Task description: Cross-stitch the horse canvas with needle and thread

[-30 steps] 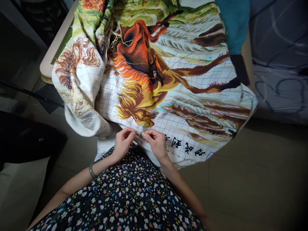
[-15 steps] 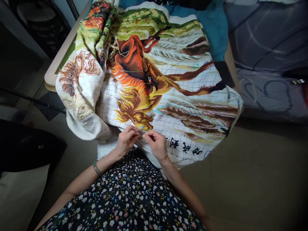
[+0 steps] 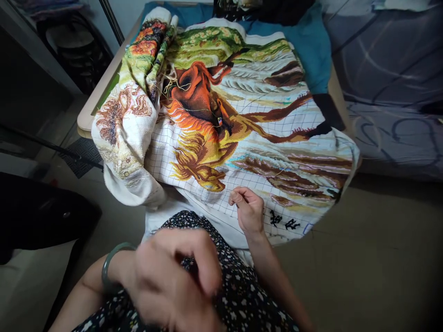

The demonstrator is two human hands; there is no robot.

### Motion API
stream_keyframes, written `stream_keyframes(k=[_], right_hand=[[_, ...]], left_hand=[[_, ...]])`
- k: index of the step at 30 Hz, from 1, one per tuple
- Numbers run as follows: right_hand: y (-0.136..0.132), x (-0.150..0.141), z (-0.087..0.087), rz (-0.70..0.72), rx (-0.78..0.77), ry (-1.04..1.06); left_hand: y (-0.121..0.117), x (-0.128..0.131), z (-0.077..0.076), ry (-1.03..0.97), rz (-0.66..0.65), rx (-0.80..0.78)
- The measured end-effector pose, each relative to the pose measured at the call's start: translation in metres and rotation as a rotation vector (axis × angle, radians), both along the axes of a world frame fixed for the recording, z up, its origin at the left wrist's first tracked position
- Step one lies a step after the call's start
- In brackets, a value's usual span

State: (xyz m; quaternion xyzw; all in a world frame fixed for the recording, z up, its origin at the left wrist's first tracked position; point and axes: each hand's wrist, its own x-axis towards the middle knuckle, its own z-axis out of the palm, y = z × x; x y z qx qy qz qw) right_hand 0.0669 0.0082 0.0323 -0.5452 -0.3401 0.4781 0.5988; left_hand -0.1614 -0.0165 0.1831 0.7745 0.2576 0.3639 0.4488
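A large cross-stitch cloth (image 3: 249,138) with orange and brown horses lies spread over a low table and hangs toward my lap. My right hand (image 3: 247,210) rests on the cloth's near edge beside black stitched characters (image 3: 284,220), its fingertips pinched together on something too thin to make out. My left hand (image 3: 173,281) is raised close to the camera over my floral dress (image 3: 242,295). It is blurred by motion, its fingers curled, and I cannot see whether it holds anything. A green bangle (image 3: 110,263) sits on that wrist.
The rolled end of the cloth (image 3: 128,124) bunches at the left over the table's pale rim (image 3: 88,117). A teal cloth (image 3: 311,41) lies at the table's far side. A grey patterned bed cover (image 3: 398,83) fills the right. A dark bag (image 3: 41,212) sits at left on the floor.
My left hand has left the cloth's edge and swung up toward the camera, now blurred. My right hand has moved slightly to the right, still pinched. The view has tilted a little.
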Motion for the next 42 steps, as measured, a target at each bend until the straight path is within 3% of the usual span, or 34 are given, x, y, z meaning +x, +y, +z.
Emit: stream_keyframes(k=[2, 4, 7, 9, 11, 15, 19, 24, 27, 32, 35, 38, 42], right_hand=[[-0.002, 0.000, 0.001, 0.016, 0.011, -0.016], [-0.004, 0.001, 0.001, 0.031, 0.032, -0.029], [-0.007, 0.005, 0.002, 0.035, 0.054, -0.017], [-0.008, 0.006, 0.002, 0.043, 0.058, -0.009], [-0.009, 0.007, 0.002, 0.060, 0.058, -0.003], [-0.010, 0.005, -0.001, 0.082, 0.037, 0.026], [-0.007, 0.001, -0.004, 0.081, 0.002, 0.047], [-0.003, -0.003, -0.004, 0.094, -0.007, 0.069], [-0.003, -0.002, -0.003, 0.112, -0.012, 0.053], [-0.004, -0.001, -0.006, 0.126, -0.052, 0.042], [-0.002, -0.001, -0.007, 0.147, -0.057, 0.043], [0.000, -0.002, -0.005, 0.175, -0.013, 0.001], [0.004, -0.002, -0.003, 0.156, -0.004, -0.020]], left_hand=[[0.012, 0.009, -0.030, -0.086, 0.103, 0.116], [0.026, 0.020, -0.068, -0.014, 0.366, 0.217], [0.039, 0.034, -0.118, 0.341, 0.601, 0.188], [0.043, 0.040, -0.139, 0.593, 0.589, 0.148], [0.044, 0.042, -0.150, 0.724, 0.550, 0.124], [0.041, 0.038, -0.151, 0.711, 0.571, 0.090], [0.036, 0.030, -0.141, 0.505, 0.582, -0.008], [0.047, 0.033, -0.140, 0.033, 0.383, -0.215], [0.060, 0.040, -0.147, -0.064, 0.329, -0.224], [0.071, 0.035, -0.153, 0.287, 0.492, 0.319], [0.072, 0.026, -0.151, 0.521, 0.544, 0.533], [0.071, 0.019, -0.147, 0.628, 0.531, 0.621], [0.066, 0.016, -0.138, 0.678, 0.520, 0.519]])
